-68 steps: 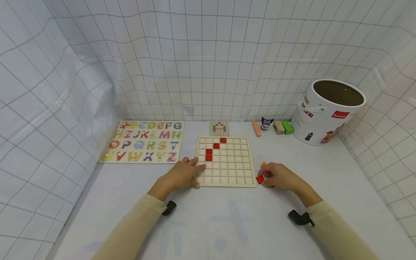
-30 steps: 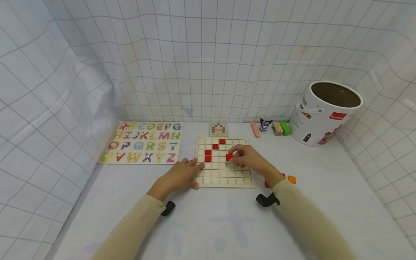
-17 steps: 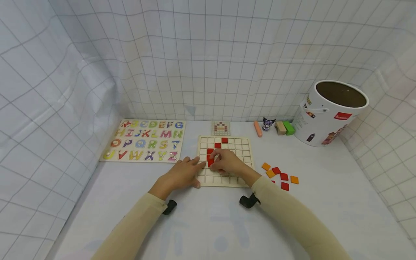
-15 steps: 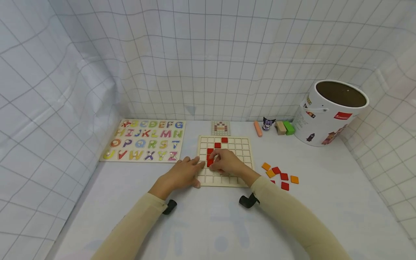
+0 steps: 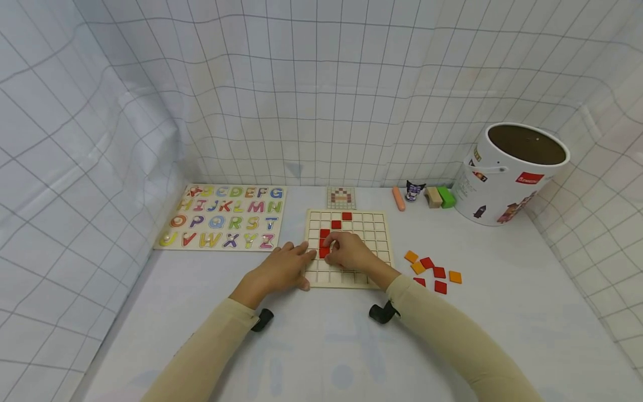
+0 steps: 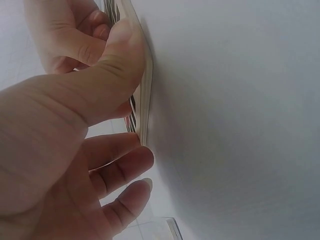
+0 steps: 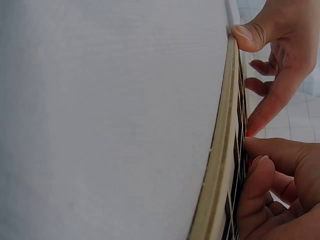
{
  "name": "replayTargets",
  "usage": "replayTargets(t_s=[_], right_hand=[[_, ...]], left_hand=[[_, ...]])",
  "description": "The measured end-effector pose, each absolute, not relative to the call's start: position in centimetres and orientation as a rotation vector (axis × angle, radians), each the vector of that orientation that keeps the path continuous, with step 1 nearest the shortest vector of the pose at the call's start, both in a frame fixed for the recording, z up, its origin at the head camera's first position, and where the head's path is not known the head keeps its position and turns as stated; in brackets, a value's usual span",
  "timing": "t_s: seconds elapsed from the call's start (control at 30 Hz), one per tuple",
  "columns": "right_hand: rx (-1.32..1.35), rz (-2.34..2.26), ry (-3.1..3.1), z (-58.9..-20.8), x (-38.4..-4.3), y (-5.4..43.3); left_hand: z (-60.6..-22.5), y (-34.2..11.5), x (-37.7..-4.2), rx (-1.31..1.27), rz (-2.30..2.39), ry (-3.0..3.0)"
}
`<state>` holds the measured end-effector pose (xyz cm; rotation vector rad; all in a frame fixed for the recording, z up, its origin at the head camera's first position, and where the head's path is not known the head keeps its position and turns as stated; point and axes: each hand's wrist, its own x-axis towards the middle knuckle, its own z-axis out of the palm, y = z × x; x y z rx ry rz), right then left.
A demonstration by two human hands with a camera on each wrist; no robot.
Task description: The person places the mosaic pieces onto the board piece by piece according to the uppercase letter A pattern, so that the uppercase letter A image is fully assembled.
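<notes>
A wooden grid board [image 5: 372,237] lies flat in front of me, with several red tiles [image 5: 335,224] set in a diagonal run from its top middle down to the left. My right hand [image 5: 332,249] is over the board's left part, its curled fingertips on a red tile [image 5: 324,253] in a cell below that run. In the right wrist view its fingers [image 7: 265,195] touch the board [image 7: 225,150], with a bit of red at the tips. My left hand [image 5: 300,258] rests flat on the board's left edge; its thumb [image 6: 122,47] presses the board's rim [image 6: 146,100].
Loose red and orange tiles [image 5: 433,271] lie right of the board. An alphabet puzzle [image 5: 223,218] sits at the left, a small pattern card [image 5: 340,197] behind the board. A white bucket [image 5: 507,178], a figurine [image 5: 413,191], blocks [image 5: 438,197] and an orange stick [image 5: 398,199] stand at the back right.
My right hand picked a red tile from the loose pile, carried it left over the board and brought it down at the board's left part. The left hand stayed put.
</notes>
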<state>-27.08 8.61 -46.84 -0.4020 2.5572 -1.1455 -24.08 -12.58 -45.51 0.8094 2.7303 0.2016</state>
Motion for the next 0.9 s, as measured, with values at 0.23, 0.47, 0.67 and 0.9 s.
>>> replayTargets(t_s=[0.23,0.47,0.67,0.9], right_hand=[[-0.387,-1.193,2.536,-46.6,-27.0,8.6],[-0.405,-1.261,2.505,-45.9,-26.5,10.6],[-0.401,-1.378,2.434,-44.5,-24.3,15.9],[-0.252,-1.331,2.534,-42.7,-22.3,24.1]], left_hand=[[-45.2,-12.6,-24.1,0.828,0.194,2.735],[-45.0,-12.4,-24.1,0.831,0.195,2.731],[-45.2,-12.2,-23.8,0.825,0.219,2.721],[-45.4,-13.0,-23.4,0.786,0.215,2.772]])
